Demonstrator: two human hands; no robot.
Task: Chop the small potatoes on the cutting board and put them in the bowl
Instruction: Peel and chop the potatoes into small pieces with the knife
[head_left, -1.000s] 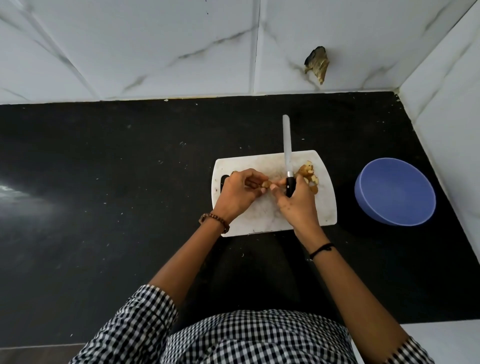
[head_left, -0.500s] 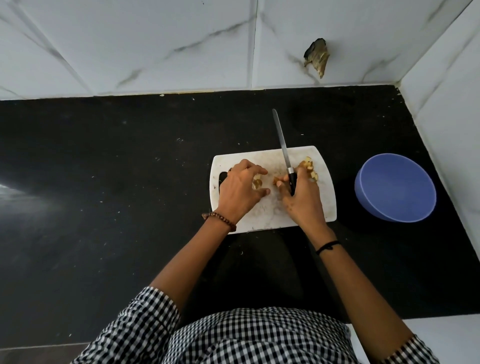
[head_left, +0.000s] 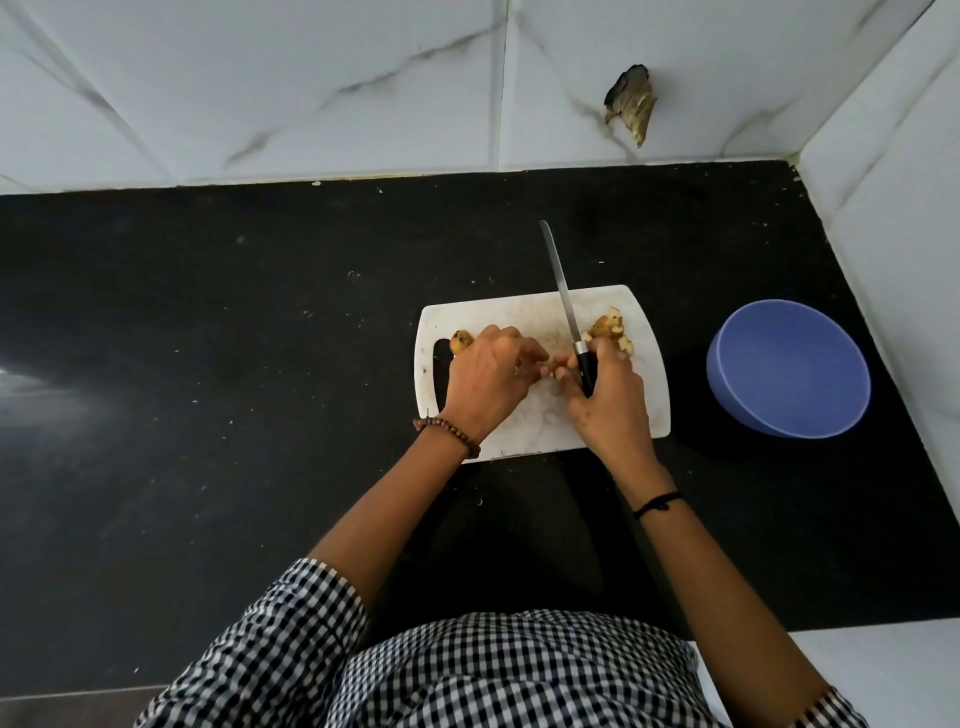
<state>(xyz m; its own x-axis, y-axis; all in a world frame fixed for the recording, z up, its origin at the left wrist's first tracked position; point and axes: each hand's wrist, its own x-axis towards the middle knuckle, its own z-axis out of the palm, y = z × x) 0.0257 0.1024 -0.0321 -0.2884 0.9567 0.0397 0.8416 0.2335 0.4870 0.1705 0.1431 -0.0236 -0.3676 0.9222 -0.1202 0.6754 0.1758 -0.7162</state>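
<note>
While the Knife Is Up, Potatoes Wait on the Board

As the head camera looks down, the right hand (head_left: 605, 395) has its fingers wrapped tight round the black handle of the knife (head_left: 561, 291). The long blade points away over the white cutting board (head_left: 530, 312). The left hand (head_left: 485, 384) is bent over the middle of the board. I cannot tell if its fingers pinch a potato, because the hand hides that. One whole small potato (head_left: 461, 341) lies just beside the left hand. A pile of chopped pieces (head_left: 610, 330) sits at the board's right end. The blue bowl (head_left: 779, 415) stands on the black bench (head_left: 260, 364), apart from the board. Small potatoes are probably light, hard and round, so they may roll. Hold one by its top and sides, with fingertips tucked back from the blade.
</note>
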